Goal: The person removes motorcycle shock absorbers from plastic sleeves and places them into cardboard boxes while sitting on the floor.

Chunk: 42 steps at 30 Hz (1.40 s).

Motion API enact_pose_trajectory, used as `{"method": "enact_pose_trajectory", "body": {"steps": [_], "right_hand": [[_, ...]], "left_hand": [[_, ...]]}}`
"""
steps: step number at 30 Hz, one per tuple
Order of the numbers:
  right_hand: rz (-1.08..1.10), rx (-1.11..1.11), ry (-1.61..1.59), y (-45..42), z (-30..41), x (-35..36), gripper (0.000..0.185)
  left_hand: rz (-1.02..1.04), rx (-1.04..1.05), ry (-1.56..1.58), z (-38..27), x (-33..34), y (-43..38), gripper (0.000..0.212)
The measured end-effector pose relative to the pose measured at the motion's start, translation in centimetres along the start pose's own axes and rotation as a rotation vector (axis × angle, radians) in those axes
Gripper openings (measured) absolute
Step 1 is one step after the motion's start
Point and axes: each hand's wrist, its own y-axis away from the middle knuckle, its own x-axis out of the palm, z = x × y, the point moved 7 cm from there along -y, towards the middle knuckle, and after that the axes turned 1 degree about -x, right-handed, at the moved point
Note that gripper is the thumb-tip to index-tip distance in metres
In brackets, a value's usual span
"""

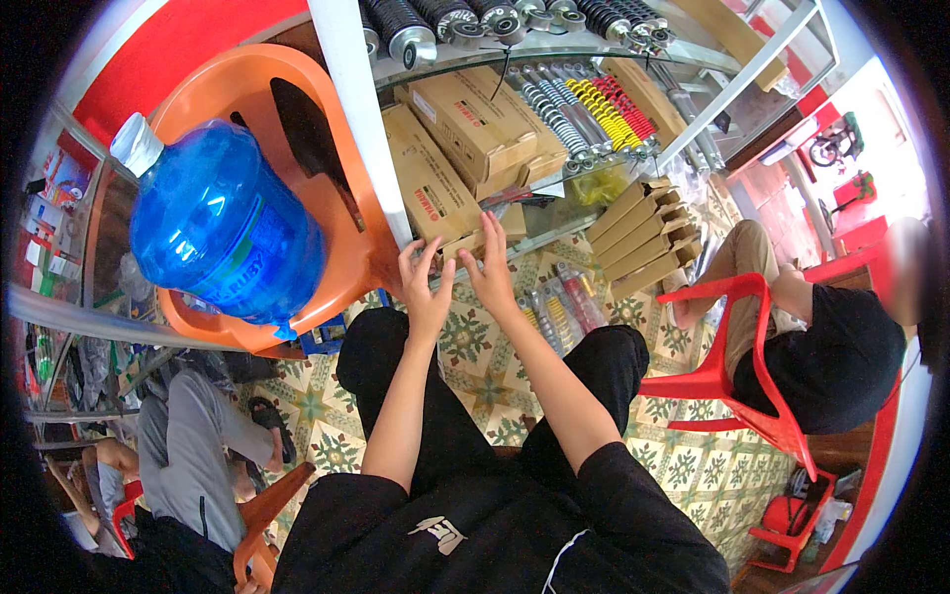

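Observation:
A long brown Yamaha carton lies on the lower glass shelf of a display case, its near end towards me. My left hand is at the left corner of that end, with fingers spread. At the right side of the same end is my right hand, its fingers extended and thumb apart. Both hands seem to touch the carton without closing around it; the exact contact is partly hidden. More Yamaha cartons are stacked just behind and to the right. A smaller piece of cardboard box shows beside my right fingertips.
Coil-spring shock absorbers lie right of the cartons, with others above. Open cartons and bagged shocks rest on the tiled floor. An orange chair holds a blue water bottle. People sit on both sides.

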Motion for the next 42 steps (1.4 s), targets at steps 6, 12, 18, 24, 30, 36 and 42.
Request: {"method": "enact_pose_trajectory", "body": {"steps": [6,12,18,24,30,36,42], "right_hand": [[-0.024,0.108,-0.257,0.1,-0.7,1.2,0.081],[-0.082,0.54,-0.509,-0.7,-2.7,-0.3,0.099],[-0.302,0.271,-0.406,-1.3,-3.8,4.3,0.088],[-0.204,0.117,-0.425,0.6,-2.9,-0.7,0.083],[-0.026,0.274,0.083,-0.2,-1.8,-1.3,0.068],[-0.191,0.161,-0.02,-1.1,-1.5,-1.3,0.065],[-0.191,0.216,-0.133,-3.6,-0.4,1.8,0.061]], "left_hand": [[-0.023,0.12,-0.164,-0.9,-1.2,-0.2,0.023],[-0.004,0.18,-0.284,-2.0,1.6,-0.4,0.02],[-0.138,0.185,-0.217,-0.2,-0.1,-1.1,0.025],[-0.097,0.142,-0.178,-0.9,1.9,-0.3,0.022],[-0.094,0.109,-0.173,-1.0,0.5,-0.9,0.021],[-0.134,0.21,-0.388,-1.0,0.6,-0.9,0.02],[-0.238,0.161,-0.243,-0.7,-1.1,-1.7,0.02]]}}
